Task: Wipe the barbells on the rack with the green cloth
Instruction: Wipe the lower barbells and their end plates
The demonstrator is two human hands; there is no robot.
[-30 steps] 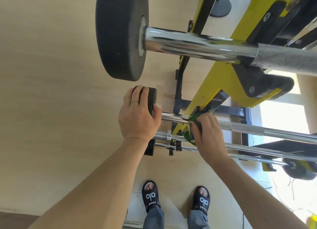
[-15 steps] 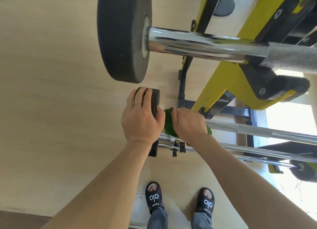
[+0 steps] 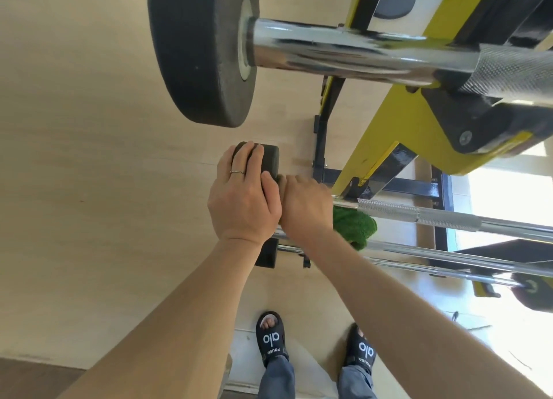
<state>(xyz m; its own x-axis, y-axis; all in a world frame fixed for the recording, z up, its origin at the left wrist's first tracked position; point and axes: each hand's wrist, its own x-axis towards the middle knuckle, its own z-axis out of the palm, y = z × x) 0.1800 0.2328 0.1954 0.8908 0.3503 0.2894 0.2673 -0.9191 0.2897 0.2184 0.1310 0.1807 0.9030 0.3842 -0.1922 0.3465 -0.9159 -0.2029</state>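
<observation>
I look straight down a yellow and black rack (image 3: 398, 135) holding several chrome barbells. My left hand (image 3: 244, 201) grips the small black plate (image 3: 267, 159) at the end of the middle barbell (image 3: 443, 217). Right beside it, my right hand (image 3: 305, 207) is closed around that bar's sleeve with the green cloth (image 3: 354, 226), which bunches out below the bar to the right of my fist. The two hands touch. A thicker barbell (image 3: 344, 54) with a large black plate (image 3: 200, 48) sits above, nearer the camera.
Two thinner bars (image 3: 449, 258) run lower on the rack, one ending in a small black plate (image 3: 535, 291) at right. Pale wooden floor (image 3: 74, 159) spreads to the left. My feet in black sandals (image 3: 270, 340) stand below the bars.
My right hand has slid the green cloth leftward along the bar's sleeve until it meets my left hand; the cloth now trails on its right side. My left hand kept its grip on the plate.
</observation>
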